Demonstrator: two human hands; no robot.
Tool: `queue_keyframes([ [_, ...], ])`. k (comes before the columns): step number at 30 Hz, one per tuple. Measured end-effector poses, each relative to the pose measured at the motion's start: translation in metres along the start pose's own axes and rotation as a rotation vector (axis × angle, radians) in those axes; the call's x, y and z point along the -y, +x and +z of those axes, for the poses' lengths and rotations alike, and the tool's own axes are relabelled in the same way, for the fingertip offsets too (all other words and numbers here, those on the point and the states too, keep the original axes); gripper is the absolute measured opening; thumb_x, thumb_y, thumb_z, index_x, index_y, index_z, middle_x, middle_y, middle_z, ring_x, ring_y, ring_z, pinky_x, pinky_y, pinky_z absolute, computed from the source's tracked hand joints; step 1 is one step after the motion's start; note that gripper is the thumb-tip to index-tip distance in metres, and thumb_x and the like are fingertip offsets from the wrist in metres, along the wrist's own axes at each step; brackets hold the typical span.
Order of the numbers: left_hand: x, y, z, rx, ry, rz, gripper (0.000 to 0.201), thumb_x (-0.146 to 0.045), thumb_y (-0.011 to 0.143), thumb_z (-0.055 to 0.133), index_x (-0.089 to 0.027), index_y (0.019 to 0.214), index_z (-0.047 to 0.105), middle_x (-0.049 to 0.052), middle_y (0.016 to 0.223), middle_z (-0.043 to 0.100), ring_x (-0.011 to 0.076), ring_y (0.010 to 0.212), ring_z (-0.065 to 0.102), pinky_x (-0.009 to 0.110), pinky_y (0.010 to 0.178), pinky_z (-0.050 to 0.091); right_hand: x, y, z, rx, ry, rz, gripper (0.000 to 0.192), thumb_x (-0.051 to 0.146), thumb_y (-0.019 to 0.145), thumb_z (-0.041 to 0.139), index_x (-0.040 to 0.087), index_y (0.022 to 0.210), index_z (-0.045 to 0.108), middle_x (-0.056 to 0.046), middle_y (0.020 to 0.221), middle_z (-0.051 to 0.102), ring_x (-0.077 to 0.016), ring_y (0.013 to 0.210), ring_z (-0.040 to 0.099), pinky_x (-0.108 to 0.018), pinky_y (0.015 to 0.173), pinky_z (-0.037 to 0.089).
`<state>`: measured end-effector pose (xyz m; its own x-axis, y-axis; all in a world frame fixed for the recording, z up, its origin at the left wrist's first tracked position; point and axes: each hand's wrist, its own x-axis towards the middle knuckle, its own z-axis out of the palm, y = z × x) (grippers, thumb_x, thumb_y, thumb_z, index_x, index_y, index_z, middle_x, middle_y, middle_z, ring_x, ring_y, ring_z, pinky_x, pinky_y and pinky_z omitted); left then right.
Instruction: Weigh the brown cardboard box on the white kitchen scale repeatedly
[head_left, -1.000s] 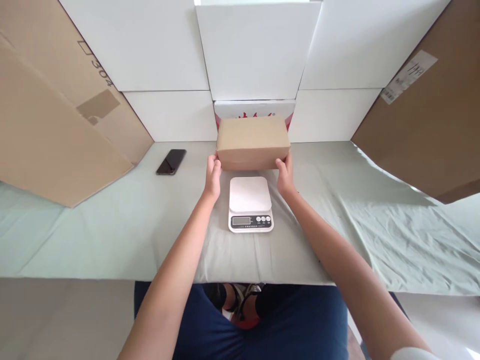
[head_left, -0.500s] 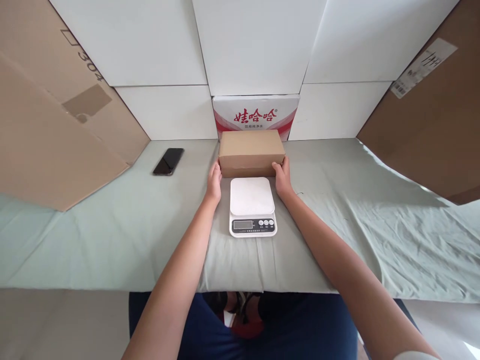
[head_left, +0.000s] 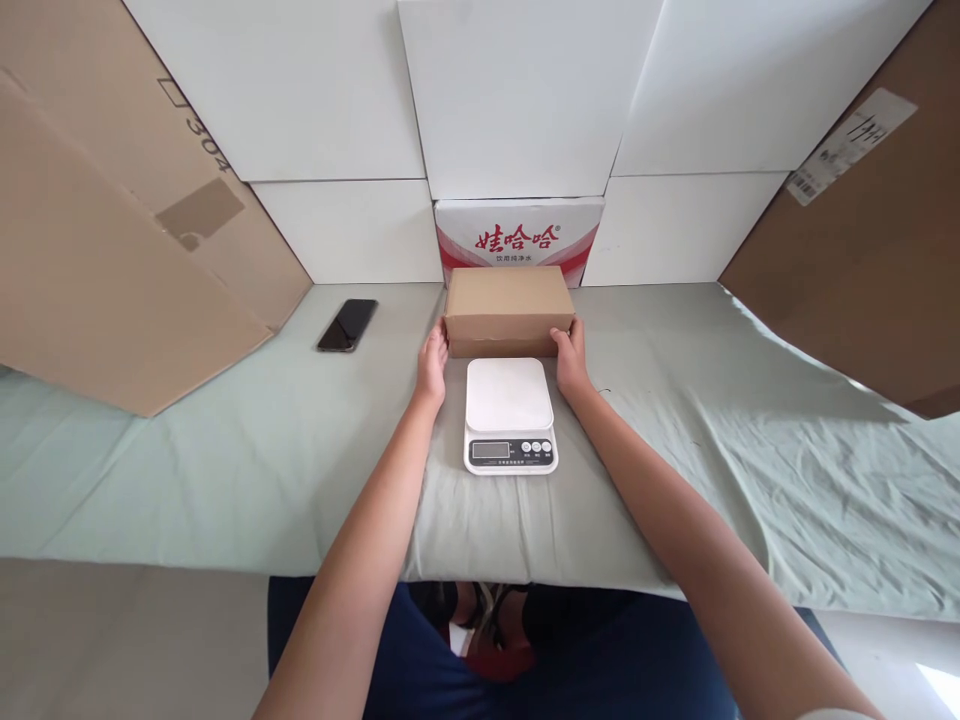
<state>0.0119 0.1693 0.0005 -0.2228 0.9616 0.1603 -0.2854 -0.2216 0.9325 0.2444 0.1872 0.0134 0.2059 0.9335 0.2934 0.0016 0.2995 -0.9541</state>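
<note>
A plain brown cardboard box [head_left: 510, 305] sits at the back centre of the cloth-covered table, behind a white kitchen scale [head_left: 510, 410]. My left hand [head_left: 433, 362] presses against the box's left end, its fingers partly hidden along the side. Gripping the right front corner is my right hand [head_left: 570, 352], with the thumb on the front face. The scale lies between my forearms with its plate bare. Its display, at the front beside several round buttons, shows no digits that I can make out.
A black smartphone [head_left: 347, 325] lies to the left. Behind the box stands a white-and-red printed carton [head_left: 517, 225] against white panels [head_left: 525, 90]. Large cardboard sheets flank the table at left [head_left: 150, 250] and right [head_left: 855, 260]. Green cloth [head_left: 360, 460] covers the tabletop.
The whole view has shifted slightly, so everything appears a little further right. My hands stay on the box, and neither the box nor the scale has visibly moved on the table.
</note>
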Motion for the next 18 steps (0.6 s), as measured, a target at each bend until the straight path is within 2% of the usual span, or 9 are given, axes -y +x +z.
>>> queue_keyframes([
  [18,-0.0024,-0.0021,0.002,0.004,0.009,-0.011,0.069,-0.065,0.095,0.042,-0.023,0.148,0.05,0.006,0.163,0.038,0.0219,0.152,0.035,0.034,0.124,0.03,-0.0088,0.0069,-0.0001,-0.03,-0.004,0.001,0.031,0.033,0.082,0.052,0.025,0.112,0.052,-0.006,0.123,0.062,-0.0259,0.121,0.053,-0.051,0.113,0.043],
])
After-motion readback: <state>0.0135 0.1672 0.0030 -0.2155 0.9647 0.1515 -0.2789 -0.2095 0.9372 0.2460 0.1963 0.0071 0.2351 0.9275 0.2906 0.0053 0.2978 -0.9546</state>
